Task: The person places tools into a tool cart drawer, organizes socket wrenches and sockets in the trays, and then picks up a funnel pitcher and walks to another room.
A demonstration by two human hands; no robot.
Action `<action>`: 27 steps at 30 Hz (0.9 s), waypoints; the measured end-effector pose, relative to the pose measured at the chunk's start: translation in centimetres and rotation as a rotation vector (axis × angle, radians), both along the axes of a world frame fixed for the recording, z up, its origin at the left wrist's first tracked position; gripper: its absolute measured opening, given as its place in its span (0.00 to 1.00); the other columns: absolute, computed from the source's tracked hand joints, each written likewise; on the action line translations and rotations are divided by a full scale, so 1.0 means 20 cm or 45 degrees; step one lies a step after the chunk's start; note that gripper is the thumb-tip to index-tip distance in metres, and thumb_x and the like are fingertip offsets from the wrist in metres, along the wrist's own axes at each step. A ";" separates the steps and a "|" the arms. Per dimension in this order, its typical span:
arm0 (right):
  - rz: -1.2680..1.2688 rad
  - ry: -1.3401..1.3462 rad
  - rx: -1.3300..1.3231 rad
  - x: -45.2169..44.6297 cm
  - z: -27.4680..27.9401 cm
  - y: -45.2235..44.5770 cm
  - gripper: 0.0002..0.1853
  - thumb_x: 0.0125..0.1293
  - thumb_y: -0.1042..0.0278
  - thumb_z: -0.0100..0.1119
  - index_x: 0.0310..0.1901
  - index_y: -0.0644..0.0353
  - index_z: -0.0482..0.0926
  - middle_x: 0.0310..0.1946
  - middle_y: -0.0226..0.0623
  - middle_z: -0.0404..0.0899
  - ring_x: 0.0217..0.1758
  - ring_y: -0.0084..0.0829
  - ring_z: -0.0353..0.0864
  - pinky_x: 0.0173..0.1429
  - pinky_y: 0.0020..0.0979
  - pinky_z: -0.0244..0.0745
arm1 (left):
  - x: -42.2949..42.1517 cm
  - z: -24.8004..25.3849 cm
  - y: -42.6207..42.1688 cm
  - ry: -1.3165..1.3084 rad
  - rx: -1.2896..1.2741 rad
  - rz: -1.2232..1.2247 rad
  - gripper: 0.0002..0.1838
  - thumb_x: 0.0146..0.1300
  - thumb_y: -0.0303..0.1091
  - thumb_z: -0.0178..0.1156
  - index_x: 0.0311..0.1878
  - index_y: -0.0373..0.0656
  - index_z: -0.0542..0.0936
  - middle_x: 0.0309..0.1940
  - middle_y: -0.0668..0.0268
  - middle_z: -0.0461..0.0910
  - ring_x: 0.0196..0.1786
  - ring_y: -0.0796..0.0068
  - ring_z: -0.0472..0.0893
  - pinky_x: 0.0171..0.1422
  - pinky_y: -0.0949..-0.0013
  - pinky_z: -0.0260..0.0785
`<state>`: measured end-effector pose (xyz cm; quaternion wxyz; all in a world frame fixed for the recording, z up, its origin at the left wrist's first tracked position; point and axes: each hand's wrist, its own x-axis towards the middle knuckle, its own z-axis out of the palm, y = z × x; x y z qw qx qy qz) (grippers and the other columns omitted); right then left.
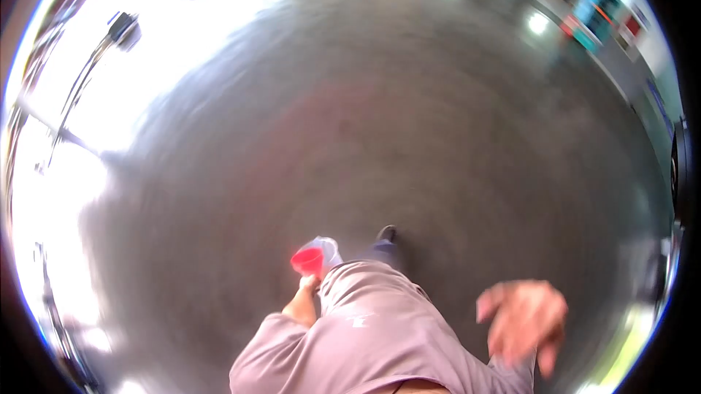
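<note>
At the bottom centre-left, my left hand (309, 282) is closed at the lower end of a red funnel-shaped object (307, 261). A whitish, translucent container (330, 249) shows right beside the red object; how it is held cannot be made out. My right hand (527, 321) hangs at the lower right, blurred by motion, with its fingers apart and nothing in them. It is well away from the red object.
A grey, shiny floor (409, 138) spreads ahead, with one dark shoe (387, 232) on it. Bright glare, cables and dark items line the left side. Blurred teal and red equipment (590, 18) stands at the upper right. A dark round object (680, 164) is at the right edge.
</note>
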<state>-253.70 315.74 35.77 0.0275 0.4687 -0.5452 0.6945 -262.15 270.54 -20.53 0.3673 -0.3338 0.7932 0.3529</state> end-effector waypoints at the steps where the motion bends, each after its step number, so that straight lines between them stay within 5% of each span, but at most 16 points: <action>1: -0.438 -0.194 0.105 -0.03 -0.15 0.18 0.16 0.67 0.58 0.58 0.36 0.65 0.81 0.28 0.38 0.84 0.33 0.37 0.85 0.57 0.50 0.73 | -0.06 -0.04 0.15 -0.014 0.037 -0.008 0.17 0.52 0.39 0.62 0.45 0.41 0.82 0.32 0.62 0.82 0.35 0.65 0.83 0.37 0.58 0.76; 3: -1.447 -0.677 0.463 0.02 -0.48 0.55 0.19 0.68 0.52 0.57 0.42 0.63 0.80 0.31 0.38 0.84 0.37 0.34 0.83 0.60 0.44 0.72 | -0.16 -0.10 0.36 -0.055 0.087 -0.015 0.18 0.55 0.44 0.61 0.45 0.44 0.82 0.31 0.63 0.82 0.35 0.66 0.82 0.38 0.56 0.76; 5: -2.083 -1.281 1.117 0.27 -1.00 0.72 0.24 0.64 0.52 0.61 0.55 0.62 0.77 0.47 0.45 0.83 0.51 0.41 0.82 0.64 0.47 0.68 | -0.50 -0.15 0.54 -0.006 0.137 0.043 0.18 0.57 0.49 0.61 0.44 0.47 0.82 0.31 0.64 0.81 0.34 0.68 0.82 0.39 0.55 0.76; 6: -1.870 -1.587 2.022 0.46 -1.21 0.77 0.31 0.62 0.50 0.63 0.59 0.64 0.74 0.56 0.51 0.78 0.60 0.45 0.77 0.65 0.45 0.69 | -0.69 -0.20 0.65 0.029 0.170 0.097 0.19 0.58 0.52 0.60 0.44 0.49 0.82 0.30 0.64 0.81 0.34 0.68 0.82 0.39 0.54 0.76; 7: -1.389 -2.075 2.193 0.60 -1.42 0.79 0.37 0.58 0.45 0.66 0.62 0.66 0.73 0.61 0.55 0.73 0.67 0.47 0.72 0.69 0.41 0.67 | -0.84 -0.33 0.69 -0.089 0.168 -0.052 0.16 0.60 0.50 0.58 0.42 0.49 0.81 0.30 0.65 0.80 0.35 0.68 0.81 0.40 0.52 0.76; 8: -1.009 -2.533 1.584 0.70 -1.55 0.86 0.40 0.57 0.42 0.66 0.63 0.66 0.72 0.64 0.55 0.71 0.69 0.46 0.69 0.72 0.40 0.63 | -0.99 -0.44 0.76 -0.212 0.154 -0.192 0.14 0.62 0.48 0.57 0.39 0.48 0.81 0.29 0.66 0.79 0.35 0.68 0.81 0.40 0.51 0.77; 9: -1.100 -2.599 1.263 0.74 -1.63 0.85 0.40 0.57 0.41 0.65 0.63 0.67 0.73 0.64 0.54 0.71 0.70 0.46 0.69 0.72 0.40 0.63 | -1.07 -0.15 1.04 -0.109 0.040 -0.152 0.12 0.65 0.41 0.56 0.40 0.43 0.81 0.31 0.66 0.81 0.37 0.67 0.81 0.40 0.53 0.78; 13: -1.054 -2.517 1.144 0.44 -1.83 1.17 0.40 0.59 0.41 0.63 0.64 0.67 0.71 0.64 0.55 0.70 0.70 0.47 0.68 0.71 0.42 0.64 | -1.57 -0.22 1.44 -0.089 -0.020 -0.369 0.09 0.62 0.34 0.57 0.37 0.39 0.81 0.29 0.66 0.81 0.34 0.68 0.82 0.37 0.60 0.79; 15: -1.240 -2.367 1.300 -0.01 -1.87 1.94 0.39 0.59 0.42 0.62 0.64 0.66 0.69 0.62 0.56 0.72 0.67 0.48 0.71 0.68 0.43 0.67 | -1.91 -0.23 2.06 0.018 -0.021 -0.460 0.08 0.62 0.33 0.57 0.36 0.39 0.81 0.28 0.65 0.81 0.32 0.69 0.82 0.36 0.61 0.78; 19: -1.924 -1.543 1.315 -1.08 -1.52 3.07 0.32 0.64 0.50 0.61 0.62 0.65 0.70 0.56 0.57 0.77 0.61 0.50 0.76 0.63 0.44 0.71 | -2.50 0.04 2.97 0.241 0.018 -0.646 0.07 0.61 0.29 0.56 0.33 0.39 0.82 0.27 0.64 0.81 0.30 0.70 0.82 0.34 0.65 0.78; 21: -1.881 -1.239 1.010 -1.71 -1.25 3.57 0.25 0.67 0.55 0.60 0.59 0.63 0.74 0.50 0.52 0.82 0.56 0.44 0.81 0.59 0.38 0.75 | -2.84 0.11 3.37 0.419 0.169 -0.539 0.07 0.59 0.27 0.56 0.28 0.41 0.82 0.24 0.65 0.81 0.25 0.73 0.80 0.28 0.68 0.73; 22: -1.758 -1.150 0.837 -1.81 -1.15 3.50 0.22 0.69 0.57 0.58 0.57 0.62 0.74 0.47 0.48 0.84 0.54 0.39 0.83 0.58 0.36 0.76 | -2.81 0.09 3.25 0.525 0.349 -0.411 0.08 0.58 0.27 0.56 0.26 0.42 0.82 0.22 0.65 0.81 0.24 0.75 0.78 0.27 0.69 0.70; 24: -1.563 -0.993 0.511 -2.05 -1.22 3.54 0.20 0.70 0.58 0.57 0.55 0.63 0.75 0.46 0.43 0.84 0.52 0.35 0.83 0.58 0.36 0.75 | -2.85 0.01 3.18 0.551 0.434 -0.303 0.07 0.59 0.28 0.58 0.27 0.42 0.82 0.23 0.65 0.81 0.24 0.75 0.78 0.26 0.68 0.69; 26: -1.434 -1.152 0.489 -2.66 -1.45 4.17 0.19 0.70 0.57 0.57 0.54 0.63 0.77 0.47 0.43 0.84 0.52 0.34 0.83 0.58 0.35 0.76 | -3.36 -0.05 3.65 0.489 0.475 -0.273 0.09 0.63 0.35 0.60 0.30 0.41 0.82 0.25 0.66 0.82 0.25 0.74 0.78 0.27 0.67 0.71; 27: -1.664 -1.078 0.841 -3.04 -1.58 4.59 0.19 0.70 0.57 0.58 0.53 0.63 0.77 0.47 0.43 0.84 0.52 0.34 0.83 0.56 0.35 0.77 | -3.79 -0.14 4.02 0.471 0.543 -0.304 0.11 0.65 0.38 0.59 0.33 0.41 0.82 0.26 0.66 0.82 0.26 0.74 0.79 0.27 0.67 0.72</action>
